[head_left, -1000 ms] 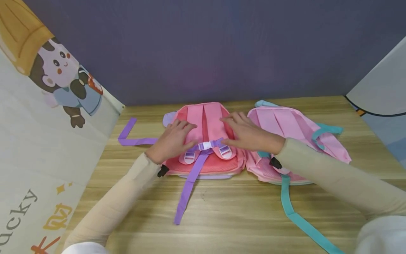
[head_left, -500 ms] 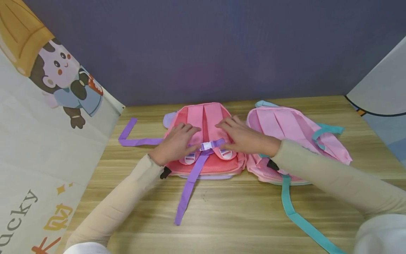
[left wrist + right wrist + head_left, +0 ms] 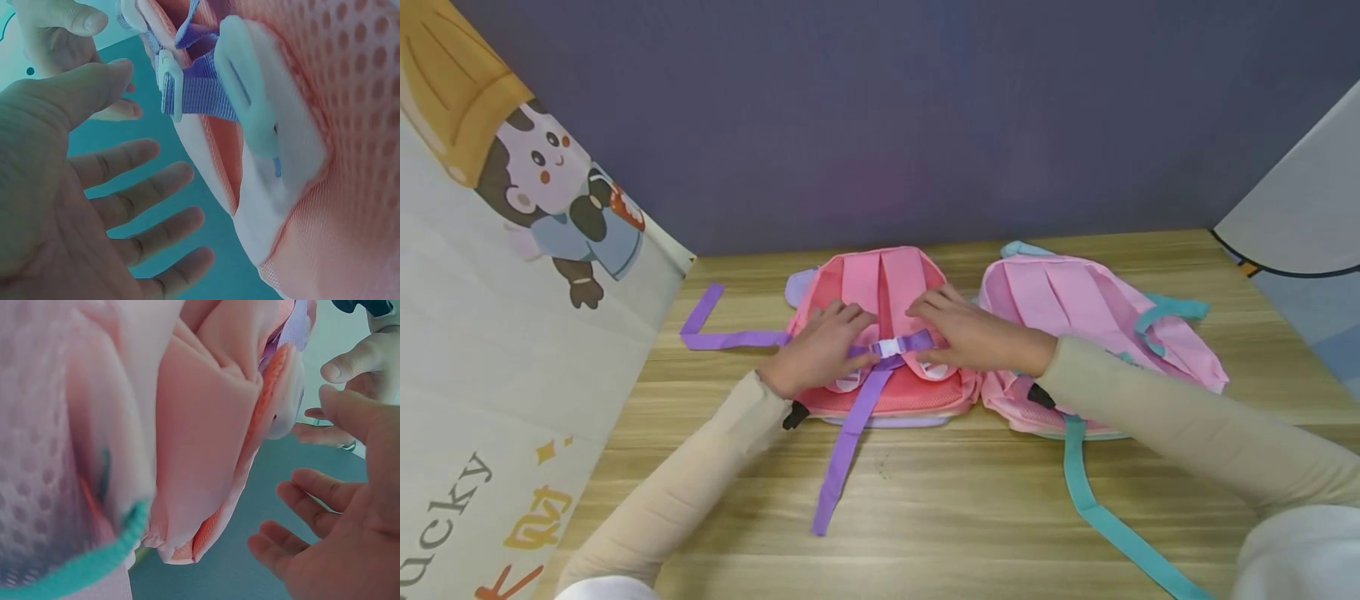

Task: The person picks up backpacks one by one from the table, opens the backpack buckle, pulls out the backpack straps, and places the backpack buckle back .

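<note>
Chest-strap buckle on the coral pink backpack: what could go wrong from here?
1. Both hands, left hand and right hand, flank the white plastic buckle; a fingertip could get pinched if it snaps.
2. The long purple webbing strap trails loose across the wooden table and may snag.
3. The light pink backpack with teal straps touches the coral pink backpack; a tug could drag it.

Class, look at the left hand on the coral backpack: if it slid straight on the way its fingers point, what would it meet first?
Probably the right hand: the left hand points across the coral backpack towards it, with the buckle just beside that line. Depth is hard to judge.
</note>
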`<state>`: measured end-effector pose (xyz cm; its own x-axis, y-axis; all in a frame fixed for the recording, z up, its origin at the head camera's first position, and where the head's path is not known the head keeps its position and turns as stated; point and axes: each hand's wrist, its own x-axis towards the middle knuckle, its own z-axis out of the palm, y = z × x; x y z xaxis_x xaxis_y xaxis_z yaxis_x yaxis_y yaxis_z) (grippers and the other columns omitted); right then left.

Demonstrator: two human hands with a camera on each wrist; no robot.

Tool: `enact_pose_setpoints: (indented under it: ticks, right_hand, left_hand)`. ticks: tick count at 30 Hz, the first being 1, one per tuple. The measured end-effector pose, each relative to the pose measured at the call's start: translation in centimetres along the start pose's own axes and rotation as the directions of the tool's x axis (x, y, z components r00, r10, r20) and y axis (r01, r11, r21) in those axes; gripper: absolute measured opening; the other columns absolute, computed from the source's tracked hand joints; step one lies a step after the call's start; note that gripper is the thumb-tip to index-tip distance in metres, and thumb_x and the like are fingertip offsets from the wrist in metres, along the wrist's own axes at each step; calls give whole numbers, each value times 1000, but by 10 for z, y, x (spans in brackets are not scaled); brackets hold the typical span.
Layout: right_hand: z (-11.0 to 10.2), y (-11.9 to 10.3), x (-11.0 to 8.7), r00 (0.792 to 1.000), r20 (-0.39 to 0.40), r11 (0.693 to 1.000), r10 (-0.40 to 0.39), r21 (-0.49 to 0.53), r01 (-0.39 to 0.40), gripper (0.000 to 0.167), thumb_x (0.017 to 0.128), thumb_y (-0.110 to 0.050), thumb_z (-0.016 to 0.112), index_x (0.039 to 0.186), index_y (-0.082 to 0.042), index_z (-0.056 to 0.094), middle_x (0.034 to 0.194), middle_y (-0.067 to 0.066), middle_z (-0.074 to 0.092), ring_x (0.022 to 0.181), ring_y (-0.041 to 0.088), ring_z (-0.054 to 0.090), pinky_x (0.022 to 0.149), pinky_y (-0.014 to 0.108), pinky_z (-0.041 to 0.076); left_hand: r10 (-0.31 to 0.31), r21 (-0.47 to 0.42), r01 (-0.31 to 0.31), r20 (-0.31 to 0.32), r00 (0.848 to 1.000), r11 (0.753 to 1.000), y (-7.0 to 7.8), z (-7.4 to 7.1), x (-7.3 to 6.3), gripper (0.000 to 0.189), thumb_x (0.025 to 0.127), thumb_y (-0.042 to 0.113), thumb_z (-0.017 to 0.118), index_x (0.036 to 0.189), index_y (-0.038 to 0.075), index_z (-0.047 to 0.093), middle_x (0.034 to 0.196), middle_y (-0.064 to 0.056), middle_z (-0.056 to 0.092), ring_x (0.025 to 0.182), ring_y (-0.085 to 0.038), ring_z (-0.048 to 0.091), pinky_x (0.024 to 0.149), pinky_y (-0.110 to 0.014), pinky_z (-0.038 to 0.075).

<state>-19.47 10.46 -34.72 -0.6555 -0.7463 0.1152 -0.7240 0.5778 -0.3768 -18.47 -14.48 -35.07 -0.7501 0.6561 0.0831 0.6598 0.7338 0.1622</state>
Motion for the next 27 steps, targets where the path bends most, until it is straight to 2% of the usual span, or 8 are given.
enact_pose_setpoints:
  ticks: [14,21,27]
  right_hand:
    - [8,2,-1,999,-15,999,-37,8,37,51,81,-25,76,122,-2,55,116,7,54,109,23,39,92,38,38]
    - [11,2,0,999,-4,999,-53,-13,53,48,82,-25,75,119,-2,57,115,7,55,108,23,42,94,38,37]
    - [13,-1,4,998,15,997,-66,-36,66,46,83,-26,73,120,-4,58,115,6,56,108,22,42,94,40,37]
  left_hand:
    - [47,45,-48,25,999,998,5,10,2,51,85,41,68,123,8,59,111,-4,56,99,-22,46,78,-37,40]
    - [69,70,-70,15,998,995,6,13,4,48,85,39,69,119,7,61,106,-4,56,96,-23,47,75,-38,41]
    - [53,90,-55,24,998,994,7,16,6,45,84,38,70,117,9,62,105,-3,56,95,-22,47,74,-37,39]
